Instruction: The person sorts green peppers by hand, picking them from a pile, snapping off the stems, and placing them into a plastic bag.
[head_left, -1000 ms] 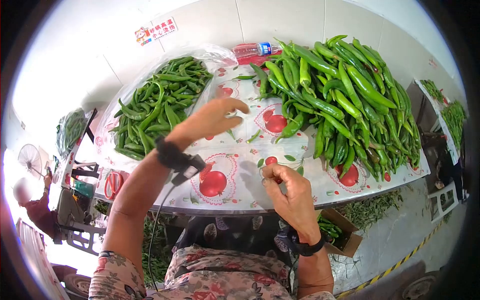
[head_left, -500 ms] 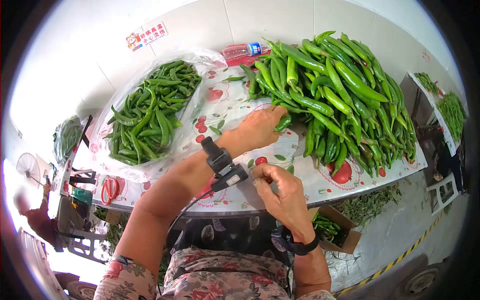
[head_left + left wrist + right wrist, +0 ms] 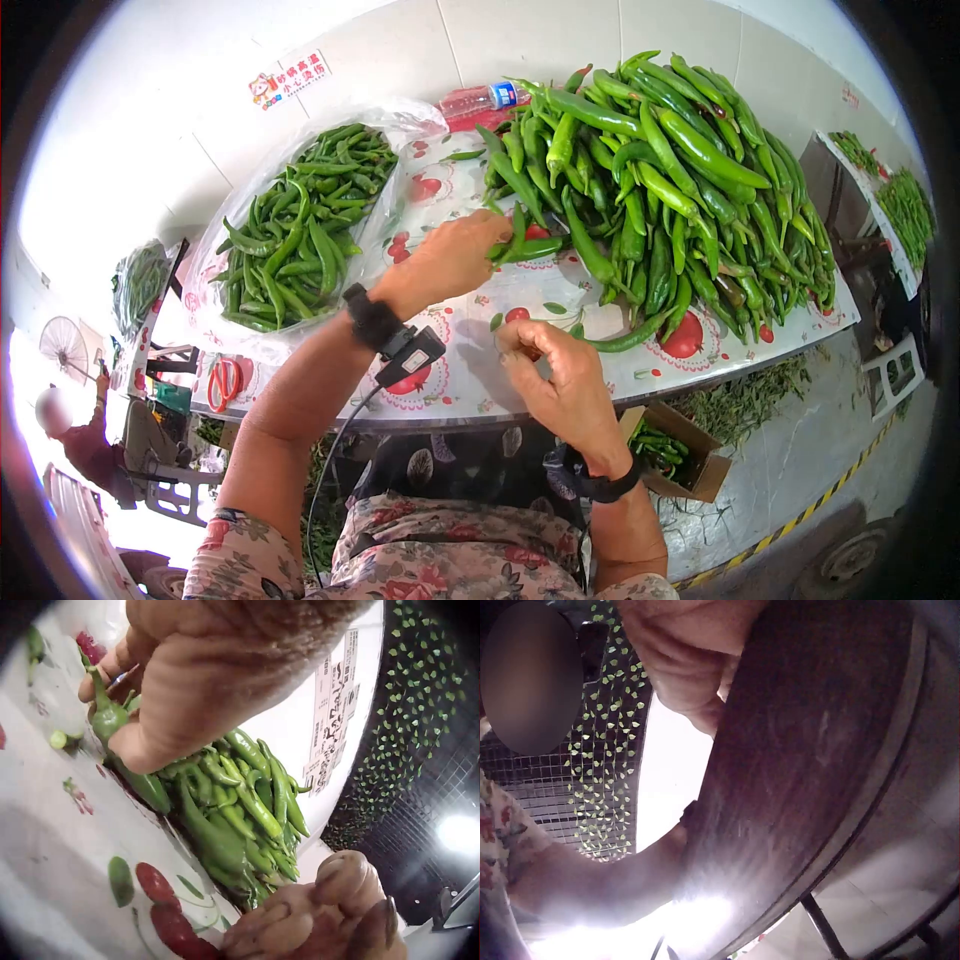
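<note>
Left hand [image 3: 450, 262] back with glossy pepper [image 3: 533, 250]

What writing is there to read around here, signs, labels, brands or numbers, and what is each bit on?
"砂锅高温": wall sticker, upper line.
"小心烫伤": same sticker, lower line; the tiny print beneath is unreadable.
Too small or blurred to read: the blue bottle label, the white label on the left wrist device, and the dark writing beyond the peppers.
I can make out no numbers.

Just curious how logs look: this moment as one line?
left hand: pinches pepper | right hand: loosely curled, above table | bag: peppers inside | pepper heap: on table
</note>
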`<control>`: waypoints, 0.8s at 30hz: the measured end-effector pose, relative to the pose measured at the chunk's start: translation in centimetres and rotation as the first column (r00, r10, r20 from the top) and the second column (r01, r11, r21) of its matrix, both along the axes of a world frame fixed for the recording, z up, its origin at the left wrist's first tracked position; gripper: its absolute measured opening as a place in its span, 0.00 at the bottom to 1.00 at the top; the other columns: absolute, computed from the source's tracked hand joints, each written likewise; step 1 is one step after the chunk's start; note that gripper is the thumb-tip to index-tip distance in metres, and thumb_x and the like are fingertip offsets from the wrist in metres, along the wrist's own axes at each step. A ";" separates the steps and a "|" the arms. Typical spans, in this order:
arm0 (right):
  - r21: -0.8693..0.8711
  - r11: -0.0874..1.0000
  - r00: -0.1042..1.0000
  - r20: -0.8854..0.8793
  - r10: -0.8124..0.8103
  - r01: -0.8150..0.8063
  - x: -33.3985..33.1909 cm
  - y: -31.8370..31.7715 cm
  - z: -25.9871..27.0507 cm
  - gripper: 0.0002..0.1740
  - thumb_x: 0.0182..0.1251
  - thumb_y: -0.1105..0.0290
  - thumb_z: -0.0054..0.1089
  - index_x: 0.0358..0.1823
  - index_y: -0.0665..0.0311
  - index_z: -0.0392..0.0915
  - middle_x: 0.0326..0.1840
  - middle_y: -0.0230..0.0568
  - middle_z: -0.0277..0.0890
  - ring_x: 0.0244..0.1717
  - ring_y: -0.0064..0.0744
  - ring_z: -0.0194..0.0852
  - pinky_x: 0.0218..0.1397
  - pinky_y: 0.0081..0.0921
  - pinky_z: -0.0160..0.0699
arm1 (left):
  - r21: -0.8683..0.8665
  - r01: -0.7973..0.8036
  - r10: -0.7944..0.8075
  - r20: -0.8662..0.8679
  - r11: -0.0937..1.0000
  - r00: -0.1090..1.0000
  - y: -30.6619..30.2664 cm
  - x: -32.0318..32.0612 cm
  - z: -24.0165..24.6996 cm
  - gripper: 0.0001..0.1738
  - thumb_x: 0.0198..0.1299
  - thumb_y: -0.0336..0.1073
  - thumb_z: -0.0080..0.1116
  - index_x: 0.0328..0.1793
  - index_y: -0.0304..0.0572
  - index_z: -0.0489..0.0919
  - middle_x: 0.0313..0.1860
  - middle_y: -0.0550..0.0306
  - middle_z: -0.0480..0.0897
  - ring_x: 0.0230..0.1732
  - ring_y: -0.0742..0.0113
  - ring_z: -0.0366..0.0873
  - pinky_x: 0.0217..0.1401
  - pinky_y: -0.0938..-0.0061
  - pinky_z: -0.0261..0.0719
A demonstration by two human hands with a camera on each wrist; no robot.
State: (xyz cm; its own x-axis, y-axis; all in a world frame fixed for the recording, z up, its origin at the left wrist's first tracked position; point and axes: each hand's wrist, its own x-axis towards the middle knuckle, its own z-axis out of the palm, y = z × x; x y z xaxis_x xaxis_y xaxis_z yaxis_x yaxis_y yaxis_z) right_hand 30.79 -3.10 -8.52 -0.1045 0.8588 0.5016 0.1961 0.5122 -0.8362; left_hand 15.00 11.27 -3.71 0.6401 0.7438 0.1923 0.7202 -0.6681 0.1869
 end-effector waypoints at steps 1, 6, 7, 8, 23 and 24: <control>-0.090 0.993 0.994 -0.091 0.063 -0.071 0.2 0.1 0.0 0.09 0.61 0.77 0.58 0.43 0.70 0.76 0.35 0.37 0.79 0.35 0.24 0.75 0.41 0.23 0.76 | 0.053 0.010 -0.008 -0.039 0.999 0.999 -0.4 -0.2 0.1 0.23 0.47 0.27 0.57 0.54 0.41 0.74 0.50 0.47 0.78 0.53 0.45 0.75 0.57 0.57 0.73; -0.341 0.897 0.921 -0.357 0.154 -0.282 1.3 0.2 0.9 0.11 0.64 0.73 0.59 0.45 0.71 0.76 0.35 0.34 0.79 0.37 0.21 0.74 0.43 0.23 0.76 | 0.056 0.064 -0.061 -0.052 0.996 0.997 -1.3 0.0 0.9 0.23 0.50 0.30 0.58 0.55 0.42 0.74 0.52 0.47 0.77 0.53 0.45 0.75 0.56 0.55 0.73; -0.287 0.919 0.930 -0.325 0.170 -0.269 1.2 0.1 0.8 0.11 0.64 0.73 0.59 0.45 0.71 0.76 0.36 0.35 0.79 0.38 0.21 0.74 0.43 0.23 0.76 | 0.045 0.060 -0.059 -0.029 0.997 0.998 -1.4 0.0 0.7 0.23 0.50 0.30 0.58 0.55 0.42 0.74 0.52 0.47 0.77 0.53 0.46 0.75 0.55 0.56 0.73; -0.230 0.939 0.938 -0.292 0.185 -0.257 1.2 0.1 0.6 0.11 0.64 0.73 0.59 0.45 0.70 0.76 0.36 0.36 0.79 0.38 0.21 0.75 0.44 0.23 0.76 | 0.035 0.058 -0.057 -0.008 0.998 0.998 -1.5 0.2 0.3 0.23 0.50 0.30 0.58 0.55 0.42 0.74 0.53 0.47 0.77 0.53 0.46 0.75 0.55 0.56 0.73; 0.397 0.863 0.809 0.366 -0.460 0.311 6.8 -1.8 0.8 0.17 0.48 0.84 0.56 0.43 0.68 0.75 0.45 0.47 0.76 0.49 0.50 0.72 0.53 0.40 0.72 | -0.136 -0.023 0.003 -0.149 0.990 0.989 -1.9 -2.9 0.8 0.19 0.50 0.31 0.52 0.50 0.36 0.76 0.42 0.37 0.80 0.47 0.43 0.78 0.50 0.56 0.74; 0.362 0.873 0.778 0.420 -0.467 0.328 7.3 -2.0 0.5 0.18 0.47 0.85 0.55 0.43 0.68 0.75 0.46 0.47 0.75 0.51 0.50 0.71 0.54 0.41 0.71 | -0.153 -0.029 0.007 -0.147 0.988 0.989 -1.9 -3.3 0.8 0.19 0.50 0.31 0.52 0.50 0.36 0.76 0.42 0.37 0.80 0.47 0.43 0.78 0.50 0.56 0.73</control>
